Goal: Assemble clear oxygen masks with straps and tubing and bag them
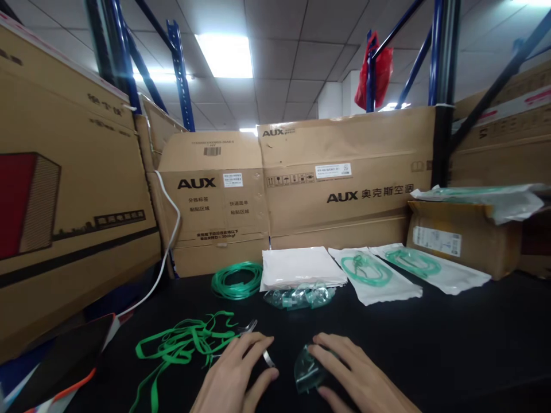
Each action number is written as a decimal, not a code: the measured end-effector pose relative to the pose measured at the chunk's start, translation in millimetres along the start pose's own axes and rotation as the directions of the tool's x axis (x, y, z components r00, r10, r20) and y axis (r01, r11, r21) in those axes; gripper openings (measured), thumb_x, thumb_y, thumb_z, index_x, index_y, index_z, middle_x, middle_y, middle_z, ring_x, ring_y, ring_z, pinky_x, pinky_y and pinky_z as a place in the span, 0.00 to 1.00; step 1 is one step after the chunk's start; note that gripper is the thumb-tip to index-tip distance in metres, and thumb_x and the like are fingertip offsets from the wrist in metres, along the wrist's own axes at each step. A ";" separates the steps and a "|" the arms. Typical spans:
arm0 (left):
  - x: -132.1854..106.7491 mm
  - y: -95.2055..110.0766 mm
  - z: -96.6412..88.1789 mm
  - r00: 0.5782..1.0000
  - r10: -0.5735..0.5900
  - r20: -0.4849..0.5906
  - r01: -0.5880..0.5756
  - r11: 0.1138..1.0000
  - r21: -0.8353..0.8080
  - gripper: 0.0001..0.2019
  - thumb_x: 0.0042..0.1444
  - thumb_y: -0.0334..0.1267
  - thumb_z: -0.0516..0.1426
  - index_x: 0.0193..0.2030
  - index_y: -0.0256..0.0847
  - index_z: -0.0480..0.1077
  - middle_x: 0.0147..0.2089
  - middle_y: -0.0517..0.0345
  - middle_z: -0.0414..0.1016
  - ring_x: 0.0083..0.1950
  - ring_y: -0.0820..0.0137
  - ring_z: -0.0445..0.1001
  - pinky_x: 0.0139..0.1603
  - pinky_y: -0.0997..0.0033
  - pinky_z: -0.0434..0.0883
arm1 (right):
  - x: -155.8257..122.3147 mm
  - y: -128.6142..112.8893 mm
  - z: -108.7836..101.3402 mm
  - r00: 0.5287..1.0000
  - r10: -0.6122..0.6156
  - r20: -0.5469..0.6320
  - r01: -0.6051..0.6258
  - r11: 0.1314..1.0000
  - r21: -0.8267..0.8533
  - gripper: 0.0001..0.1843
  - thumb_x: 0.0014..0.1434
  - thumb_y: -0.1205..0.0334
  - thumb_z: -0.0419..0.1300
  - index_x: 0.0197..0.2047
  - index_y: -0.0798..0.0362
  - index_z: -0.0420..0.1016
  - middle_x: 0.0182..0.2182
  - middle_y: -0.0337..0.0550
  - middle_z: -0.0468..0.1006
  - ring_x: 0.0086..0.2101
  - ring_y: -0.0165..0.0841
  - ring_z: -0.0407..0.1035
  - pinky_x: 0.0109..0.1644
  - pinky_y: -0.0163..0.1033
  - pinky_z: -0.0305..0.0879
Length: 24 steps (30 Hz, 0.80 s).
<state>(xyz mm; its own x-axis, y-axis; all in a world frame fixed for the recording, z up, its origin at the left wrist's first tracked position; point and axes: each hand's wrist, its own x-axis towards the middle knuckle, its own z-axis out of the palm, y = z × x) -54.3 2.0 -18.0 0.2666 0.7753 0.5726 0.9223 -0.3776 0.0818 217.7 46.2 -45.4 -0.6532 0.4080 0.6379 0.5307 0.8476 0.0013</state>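
My left hand point(235, 376) rests on the black table point(451, 344) at the bottom middle, fingers curled around a small metal strip point(267, 358) beside a tangle of green elastic straps point(185, 341). My right hand point(357, 376) lies next to it, fingers closed on a clear greenish plastic mask point(306, 370). Further back lie a coil of green tubing point(237, 280), a pile of clear mask parts point(299, 296) and a stack of white bags point(299, 267).
Two sealed pouches with green tubing point(373, 274) point(426, 267) lie at the right. An open carton point(465, 235) holds more pouches. Large AUX cartons point(336, 178) wall the back and left. A dark phone with an orange edge point(64, 361) lies at the left. A white cable point(166, 252) hangs down.
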 end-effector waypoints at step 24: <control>8.0 35.5 -9.5 0.854 -0.356 0.380 0.495 0.332 -0.803 0.21 0.54 0.52 0.69 0.52 0.47 0.82 0.44 0.55 0.88 0.46 0.62 0.86 0.50 0.69 0.81 | 1.3 -15.6 -11.1 0.953 0.287 0.098 -0.303 0.885 0.352 0.20 0.72 0.64 0.55 0.65 0.49 0.69 0.60 0.51 0.78 0.58 0.41 0.75 0.62 0.43 0.74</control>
<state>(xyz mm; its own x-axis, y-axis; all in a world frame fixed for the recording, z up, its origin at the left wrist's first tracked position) -22.1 -10.0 -2.8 0.0058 0.9886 0.1502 0.2140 -0.1480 0.9656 214.7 29.8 -36.1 -0.5226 0.6655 0.5329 0.4777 0.7463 -0.4635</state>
